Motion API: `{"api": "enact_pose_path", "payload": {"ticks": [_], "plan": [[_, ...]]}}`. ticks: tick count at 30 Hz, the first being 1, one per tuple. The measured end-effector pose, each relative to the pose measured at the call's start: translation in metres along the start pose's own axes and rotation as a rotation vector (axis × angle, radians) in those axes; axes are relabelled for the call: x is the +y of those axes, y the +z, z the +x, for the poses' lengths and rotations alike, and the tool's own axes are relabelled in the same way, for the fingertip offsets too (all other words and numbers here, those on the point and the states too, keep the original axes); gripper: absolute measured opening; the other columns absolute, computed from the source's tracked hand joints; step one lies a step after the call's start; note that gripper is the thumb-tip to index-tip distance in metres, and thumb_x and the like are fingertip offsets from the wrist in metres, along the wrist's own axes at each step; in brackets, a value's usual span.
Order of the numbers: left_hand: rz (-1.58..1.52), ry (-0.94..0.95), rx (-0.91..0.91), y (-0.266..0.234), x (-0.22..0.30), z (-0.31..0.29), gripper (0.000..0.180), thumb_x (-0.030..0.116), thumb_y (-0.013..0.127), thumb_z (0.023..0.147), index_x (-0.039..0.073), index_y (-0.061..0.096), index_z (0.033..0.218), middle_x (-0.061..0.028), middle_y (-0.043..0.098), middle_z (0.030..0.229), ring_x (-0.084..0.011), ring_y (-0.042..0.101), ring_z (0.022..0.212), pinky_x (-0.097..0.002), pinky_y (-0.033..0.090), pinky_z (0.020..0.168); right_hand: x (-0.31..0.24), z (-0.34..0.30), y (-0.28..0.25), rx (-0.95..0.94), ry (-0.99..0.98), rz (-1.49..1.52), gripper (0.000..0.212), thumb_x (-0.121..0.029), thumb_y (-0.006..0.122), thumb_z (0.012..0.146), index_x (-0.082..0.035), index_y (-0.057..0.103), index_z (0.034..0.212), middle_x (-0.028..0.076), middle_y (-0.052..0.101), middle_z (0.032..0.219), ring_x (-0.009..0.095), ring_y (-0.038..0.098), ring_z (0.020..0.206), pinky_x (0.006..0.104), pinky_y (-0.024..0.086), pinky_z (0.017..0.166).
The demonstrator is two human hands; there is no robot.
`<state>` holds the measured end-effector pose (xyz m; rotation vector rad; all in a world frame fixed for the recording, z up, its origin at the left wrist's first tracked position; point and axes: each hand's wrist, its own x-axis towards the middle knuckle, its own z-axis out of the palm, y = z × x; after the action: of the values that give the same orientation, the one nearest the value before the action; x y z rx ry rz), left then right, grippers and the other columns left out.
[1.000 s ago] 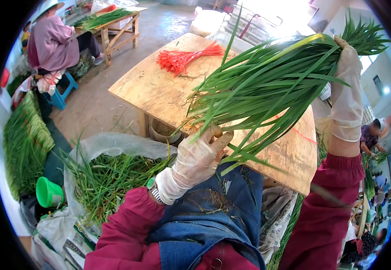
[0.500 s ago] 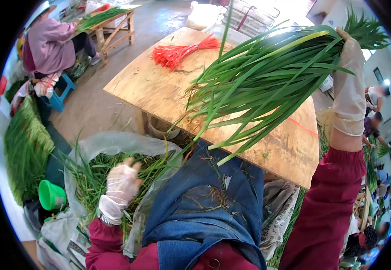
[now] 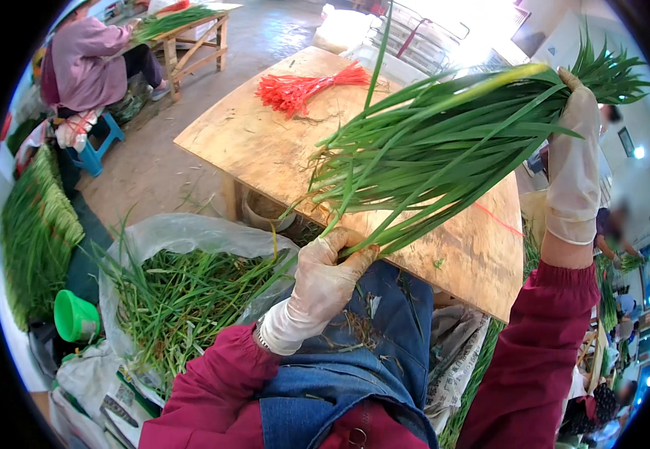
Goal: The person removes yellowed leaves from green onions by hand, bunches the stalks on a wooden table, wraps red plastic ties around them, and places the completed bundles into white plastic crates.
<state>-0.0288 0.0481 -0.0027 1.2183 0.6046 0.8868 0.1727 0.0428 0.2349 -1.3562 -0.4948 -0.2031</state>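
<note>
My right hand (image 3: pixel 573 153), in a thin whitish glove, grips the upper end of a big bunch of long green leaves (image 3: pixel 445 142) held up over the wooden table (image 3: pixel 265 150). My left hand (image 3: pixel 325 277), also gloved, pinches a few leaf tips at the bunch's lower end, just above my blue apron (image 3: pixel 362 352). The leaves fan out downward and to the left between both hands.
A bundle of red ties (image 3: pixel 302 86) lies on the far part of the table. A clear plastic bag of green trimmings (image 3: pixel 183 292) sits at my left, with a green cup (image 3: pixel 77 314) beside it. Another person in pink (image 3: pixel 86 56) sits far left by stacked greens (image 3: pixel 37 224).
My left hand dropped from the bunch to the trimmings bag at my left, then came back up and now grips the lower leaf tips. My right hand kept the bunch raised.
</note>
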Motion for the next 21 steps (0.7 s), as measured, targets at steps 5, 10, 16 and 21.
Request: {"api": "enact_pose_path", "payload": {"ticks": [5,10,16,21], "plan": [[0.4,-0.082,-0.053,-0.04,0.028,-0.018,0.012,0.01,0.067,0.067,0.0,0.061,0.07,-0.0038,0.057,0.063,-0.0104,0.049,0.058,-0.0214,0.039,0.053,0.018,0.013,-0.019,-0.333,0.127,0.268,0.014,-0.012,0.058,0.075,0.0,0.051,0.079,0.008,0.057,0.066,0.017,0.052,0.047,0.0279,0.045,0.046],[1.725,-0.032,-0.052,-0.15,0.017,-0.044,0.018,0.02,0.067,0.062,0.003,0.061,0.067,-0.0094,0.055,0.062,-0.0264,0.053,0.067,-0.0387,0.037,0.075,0.014,0.03,-0.023,-0.249,0.086,0.2,0.013,-0.015,0.054,0.078,-0.001,0.055,0.077,0.009,0.058,0.065,0.02,0.055,0.05,0.0274,0.046,0.051],[0.822,0.572,-0.002,-0.095,0.022,-0.019,0.031,0.027,0.062,0.074,0.001,0.057,0.092,-0.0136,0.058,0.092,-0.0297,0.054,0.087,-0.037,0.041,0.077,0.031,0.054,-0.027,-0.349,0.045,0.375,0.015,-0.012,0.055,0.079,0.002,0.057,0.084,0.009,0.059,0.071,0.019,0.056,0.053,0.0278,0.049,0.052],[0.488,0.277,-0.051,-0.043,0.021,0.014,0.054,0.041,0.056,0.077,-0.003,0.052,0.107,-0.0223,0.054,0.103,-0.0341,0.05,0.098,-0.037,0.038,0.085,0.019,0.043,-0.031,-0.336,0.049,0.22,0.014,-0.013,0.057,0.078,0.001,0.058,0.082,0.008,0.059,0.071,0.018,0.056,0.055,0.0276,0.049,0.053]]}}
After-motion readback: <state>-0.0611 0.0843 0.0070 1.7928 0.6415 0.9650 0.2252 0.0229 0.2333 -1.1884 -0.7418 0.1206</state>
